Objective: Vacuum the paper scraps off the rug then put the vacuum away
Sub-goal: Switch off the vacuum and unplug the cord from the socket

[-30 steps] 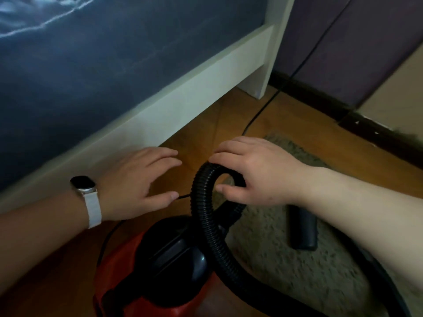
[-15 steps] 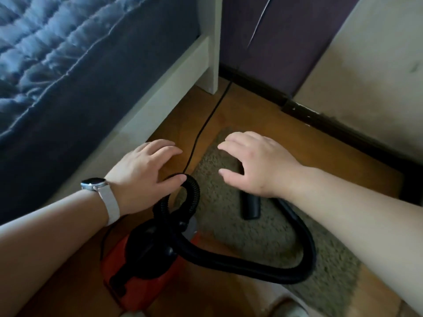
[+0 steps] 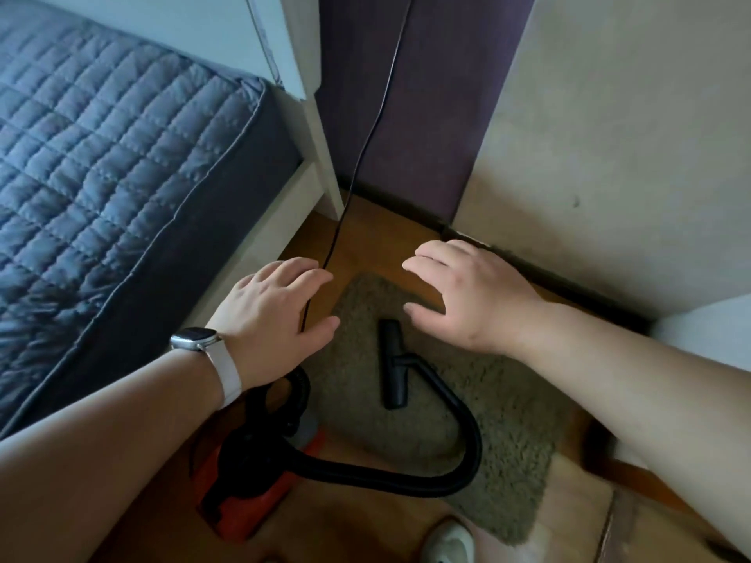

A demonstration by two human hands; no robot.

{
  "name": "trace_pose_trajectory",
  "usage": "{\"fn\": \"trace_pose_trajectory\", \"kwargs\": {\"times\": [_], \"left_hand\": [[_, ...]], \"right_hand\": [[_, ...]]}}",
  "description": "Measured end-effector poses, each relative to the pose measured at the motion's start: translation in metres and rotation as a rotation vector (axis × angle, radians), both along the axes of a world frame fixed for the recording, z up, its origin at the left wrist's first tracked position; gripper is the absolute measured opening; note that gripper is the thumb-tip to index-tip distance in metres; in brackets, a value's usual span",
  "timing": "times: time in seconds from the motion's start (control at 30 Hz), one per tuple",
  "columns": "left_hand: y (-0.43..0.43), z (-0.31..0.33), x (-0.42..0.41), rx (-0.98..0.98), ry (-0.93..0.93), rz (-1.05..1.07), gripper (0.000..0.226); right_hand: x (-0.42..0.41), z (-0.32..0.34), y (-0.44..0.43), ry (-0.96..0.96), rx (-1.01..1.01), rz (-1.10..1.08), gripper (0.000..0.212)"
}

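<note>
Olive shag rug (image 3: 467, 440) lies on the wooden floor (image 3: 386, 229), its far corner pointing into the gap between the two hands. A strip of bare boards runs along the rug's left edge beside the white bed frame (image 3: 284, 213), and a narrower strip separates its right edge from the dark baseboard (image 3: 569, 294) under the beige wall (image 3: 609, 136).

The red vacuum (image 3: 260, 493) stands near left, at the rug's left edge and partly behind the left forearm. Its canister is closed, so what is inside cannot be seen. Its black hose (image 3: 406, 477) sweeps right across the near part of the rug, curves up and ends at the nozzle (image 3: 392, 363), which lies flat on the rug, well clear of the edges. A thin black cord (image 3: 365, 156) drops down the purple wall panel (image 3: 426, 95), passes the bed leg and runs behind the left fingers toward the vacuum.

The left hand (image 3: 272, 310), with a watch (image 3: 195, 339) at the wrist, is held palm down above the floor strip, grip slack, fingers spread, nothing in it; whether it touches the cord I cannot tell. The right hand (image 3: 471, 294) is held above the rug's far right edge, grip equally loose and holding nothing.

The quilted bed (image 3: 101, 156) fills the left side.
</note>
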State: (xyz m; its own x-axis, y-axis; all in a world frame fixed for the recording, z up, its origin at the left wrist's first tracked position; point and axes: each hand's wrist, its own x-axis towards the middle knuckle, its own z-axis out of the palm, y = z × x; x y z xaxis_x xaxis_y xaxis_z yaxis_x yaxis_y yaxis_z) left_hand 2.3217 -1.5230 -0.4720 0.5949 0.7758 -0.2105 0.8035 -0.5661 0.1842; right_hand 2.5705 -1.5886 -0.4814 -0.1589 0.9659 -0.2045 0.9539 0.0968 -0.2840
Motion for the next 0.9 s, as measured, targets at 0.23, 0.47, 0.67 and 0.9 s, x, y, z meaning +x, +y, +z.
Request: {"fn": "trace_pose_trajectory", "kwargs": {"times": [0.23,0.47,0.67,0.9], "left_hand": [[0.016,0.024,0.049,0.011,0.028,0.001,0.062],[0.061,0.022,0.064,0.01,0.044,0.002,0.064],[0.127,0.021,0.082,-0.001,0.037,-0.028,0.065],[0.207,0.033,0.126,0.018,-0.007,-0.074,0.064]], "right_hand": [[0.044,0.03,0.004,-0.003,-0.009,-0.067,0.063],[0.056,0.042,0.037,0.0,0.003,-0.138,0.069],[0.062,0.051,0.091,-0.028,0.002,-0.205,0.063],[0.072,0.064,0.161,-0.042,0.05,-0.284,0.062]]}}
